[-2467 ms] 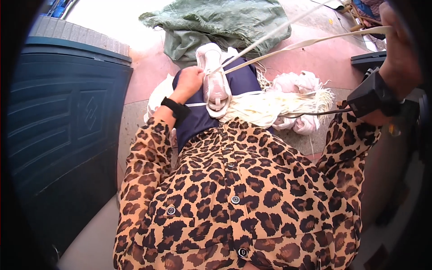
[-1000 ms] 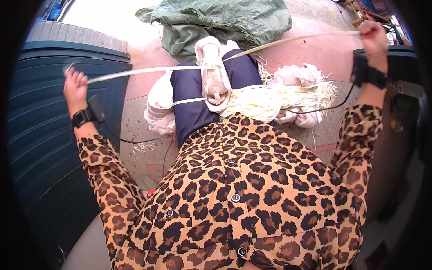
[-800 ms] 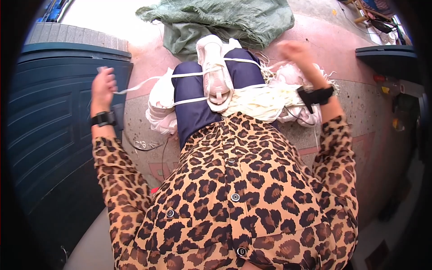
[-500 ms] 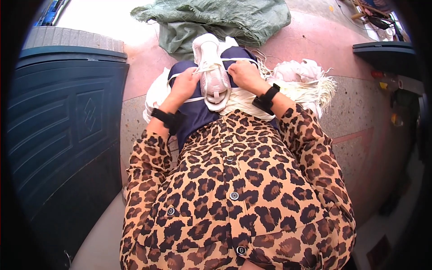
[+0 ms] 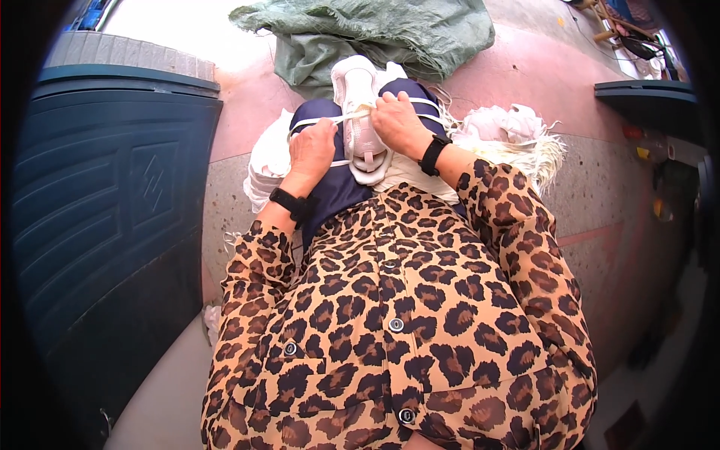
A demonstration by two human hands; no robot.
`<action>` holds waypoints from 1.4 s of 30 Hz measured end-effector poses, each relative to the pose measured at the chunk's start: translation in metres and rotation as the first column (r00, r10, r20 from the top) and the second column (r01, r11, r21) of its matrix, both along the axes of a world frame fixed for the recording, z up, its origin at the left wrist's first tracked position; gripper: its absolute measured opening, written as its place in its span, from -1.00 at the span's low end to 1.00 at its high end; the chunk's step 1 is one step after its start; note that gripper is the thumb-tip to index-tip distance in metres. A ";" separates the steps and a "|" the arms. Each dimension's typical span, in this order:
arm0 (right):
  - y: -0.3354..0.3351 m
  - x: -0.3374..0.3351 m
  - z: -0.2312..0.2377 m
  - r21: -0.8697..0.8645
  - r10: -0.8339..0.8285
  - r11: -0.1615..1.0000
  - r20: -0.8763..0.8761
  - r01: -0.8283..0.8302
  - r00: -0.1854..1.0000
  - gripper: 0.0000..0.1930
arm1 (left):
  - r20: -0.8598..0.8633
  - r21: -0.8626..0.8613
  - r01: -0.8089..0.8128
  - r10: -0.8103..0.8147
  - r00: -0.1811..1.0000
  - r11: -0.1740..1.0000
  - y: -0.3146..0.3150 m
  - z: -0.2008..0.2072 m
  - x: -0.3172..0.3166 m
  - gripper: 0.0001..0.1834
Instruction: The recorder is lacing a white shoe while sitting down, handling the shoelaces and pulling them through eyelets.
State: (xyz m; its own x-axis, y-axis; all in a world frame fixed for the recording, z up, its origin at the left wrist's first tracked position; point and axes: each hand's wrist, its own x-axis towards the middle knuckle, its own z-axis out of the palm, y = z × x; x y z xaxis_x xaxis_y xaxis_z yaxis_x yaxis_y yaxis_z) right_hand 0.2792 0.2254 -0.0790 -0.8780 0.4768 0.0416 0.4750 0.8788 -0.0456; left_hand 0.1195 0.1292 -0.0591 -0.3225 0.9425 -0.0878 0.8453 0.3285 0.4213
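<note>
A white and pale pink sneaker lies on my lap, its toe pointing away from me and its opening close to my waist. My left hand is closed beside the shoe, pinching one end of a cream shoelace. Over the shoe's right side reaches my right hand, its fingers closed on the lace at the eyelets. The lace runs taut between both hands, across the top of the shoe. My right fingertips are partly hidden.
Bundles of cream laces and pinkish white shoe parts lie to my right. White material is at my left. A green woven sack lies ahead on the floor. A dark blue door panel stands close at left.
My right hand has moved left onto the shoe and the lace. My left hand has turned upright beside the shoe, and the lace is now stretched between the hands.
</note>
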 end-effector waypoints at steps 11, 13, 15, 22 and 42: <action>0.000 0.011 -0.003 -0.090 -0.267 0.963 -0.181 0.255 0.947 -0.89 | -0.308 -0.013 0.290 -0.280 0.909 0.957 0.013 -0.001 -0.001 -0.82; 0.001 0.011 -0.002 -0.094 -0.272 0.961 -0.170 0.259 0.947 -0.87 | -0.234 -0.169 0.301 -0.335 0.913 0.938 0.018 0.005 -0.002 -0.79; 0.001 0.011 -0.002 -0.098 -0.276 0.960 -0.161 0.263 0.948 -0.85 | -0.196 -0.209 0.295 -0.335 0.921 0.932 0.021 0.010 -0.003 -0.78; -0.001 0.011 -0.003 -0.121 -0.289 0.954 -0.129 0.275 0.949 -0.82 | -0.030 -0.270 0.330 -0.350 0.936 0.905 0.034 -0.001 -0.007 -0.72; 0.002 0.025 -0.014 -0.466 -0.309 0.853 -0.088 0.235 0.947 -0.81 | -0.203 0.030 0.153 -0.144 0.969 0.988 0.015 0.002 0.025 -0.87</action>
